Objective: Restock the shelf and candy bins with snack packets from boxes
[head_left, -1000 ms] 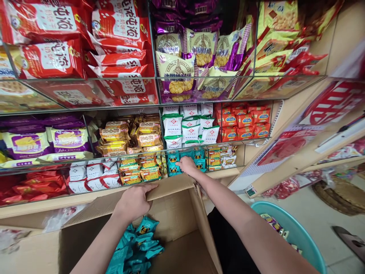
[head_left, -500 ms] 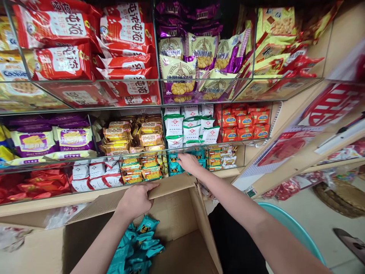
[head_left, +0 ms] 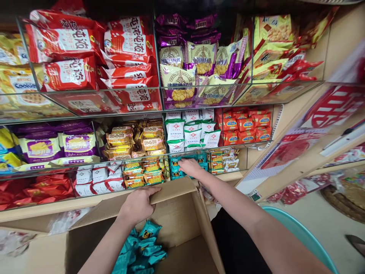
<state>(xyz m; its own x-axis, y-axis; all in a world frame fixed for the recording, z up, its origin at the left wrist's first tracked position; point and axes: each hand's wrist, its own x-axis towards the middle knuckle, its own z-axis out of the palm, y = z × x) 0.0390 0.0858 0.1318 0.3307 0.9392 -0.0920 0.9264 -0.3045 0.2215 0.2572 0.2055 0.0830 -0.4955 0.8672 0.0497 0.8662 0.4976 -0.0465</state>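
Note:
My left hand [head_left: 138, 203] is closed over the upper flap of an open cardboard box [head_left: 182, 220], its thumb side lying along the edge. Inside the box, teal snack packets [head_left: 149, 230] lie in a loose pile on the left. My right hand [head_left: 190, 168] reaches past the box into a low shelf compartment of similar teal packets [head_left: 176, 173]. Its fingers are curled down at the packets, and what lies under them is hidden by the hand.
Glass-fronted shelves hold red biscuit bags [head_left: 71, 40], purple and cream biscuit packs [head_left: 178, 82], white-green packets [head_left: 192, 136] and small orange packets [head_left: 154, 177]. A glass divider [head_left: 209, 161] stands right of my right hand. A teal tub [head_left: 302, 232] sits on the floor at right.
The whole view has shifted slightly, so the shelves appear a little lower. Both hands keep their places, the left on the flap and the right at the teal packets.

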